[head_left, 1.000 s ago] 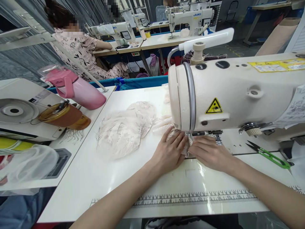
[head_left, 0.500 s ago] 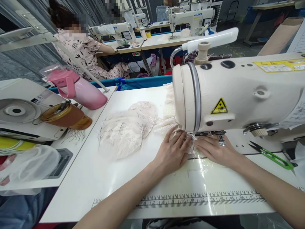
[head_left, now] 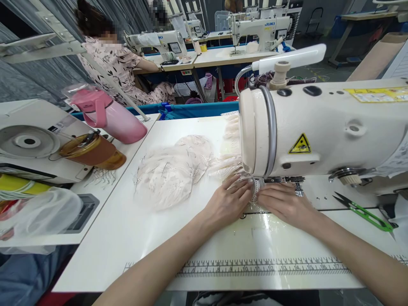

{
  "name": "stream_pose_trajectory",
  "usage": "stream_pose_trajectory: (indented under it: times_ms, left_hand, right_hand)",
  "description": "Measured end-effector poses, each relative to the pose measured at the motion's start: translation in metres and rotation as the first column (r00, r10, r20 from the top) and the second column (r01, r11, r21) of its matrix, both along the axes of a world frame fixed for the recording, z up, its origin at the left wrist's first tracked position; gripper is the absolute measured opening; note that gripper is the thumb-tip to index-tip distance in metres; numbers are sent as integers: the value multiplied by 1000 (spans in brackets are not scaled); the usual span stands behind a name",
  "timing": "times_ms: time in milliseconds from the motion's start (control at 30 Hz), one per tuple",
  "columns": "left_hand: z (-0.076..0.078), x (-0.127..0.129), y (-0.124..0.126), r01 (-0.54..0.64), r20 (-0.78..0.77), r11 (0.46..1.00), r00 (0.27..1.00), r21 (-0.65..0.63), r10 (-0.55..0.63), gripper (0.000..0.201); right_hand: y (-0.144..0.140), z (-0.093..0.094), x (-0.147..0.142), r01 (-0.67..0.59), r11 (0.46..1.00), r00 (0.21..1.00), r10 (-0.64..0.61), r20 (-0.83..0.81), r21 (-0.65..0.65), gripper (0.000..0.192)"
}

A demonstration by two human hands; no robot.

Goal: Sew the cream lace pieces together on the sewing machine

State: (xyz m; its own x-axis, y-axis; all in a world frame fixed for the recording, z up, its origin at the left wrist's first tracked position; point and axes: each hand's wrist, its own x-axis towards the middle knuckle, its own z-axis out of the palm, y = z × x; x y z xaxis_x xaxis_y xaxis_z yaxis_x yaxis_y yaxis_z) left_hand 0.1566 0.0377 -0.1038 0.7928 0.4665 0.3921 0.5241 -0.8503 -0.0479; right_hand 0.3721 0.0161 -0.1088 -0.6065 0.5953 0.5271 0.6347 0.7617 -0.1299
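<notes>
Under the head of the white sewing machine (head_left: 321, 127), a narrow strip of white lace (head_left: 256, 189) lies between my two hands. My left hand (head_left: 228, 198) is on its left side, fingers bent and pressed down on the lace fabric. From the right, my right hand (head_left: 283, 202) pinches the lace edge, its fingers close together near the presser foot. The machine head hides the needle. Gathered cream fabric (head_left: 228, 165) spreads out behind my left hand. Further left lie sheer cream pieces (head_left: 167, 178) with dark loose threads.
Green-handled thread snips (head_left: 366, 213) lie right of my right hand. A printed ruler (head_left: 255, 268) runs along the table's front. On the left stand a pink bottle (head_left: 116, 119) and a brown cup (head_left: 95, 152). A person (head_left: 111, 63) sits at another machine beyond.
The view has shifted slightly, so the machine appears further right. My hands have drawn a little closer together, and the lace strip between them shows more plainly.
</notes>
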Motion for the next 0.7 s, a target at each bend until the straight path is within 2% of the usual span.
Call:
stream_pose_trajectory:
  times_ms: [700]
  left_hand:
    - [-2, 0, 8, -82, 32, 995, 996, -49, 84, 21]
  right_hand:
    - [7, -16, 1, 21, 997, 999, -24, -34, -79, 22]
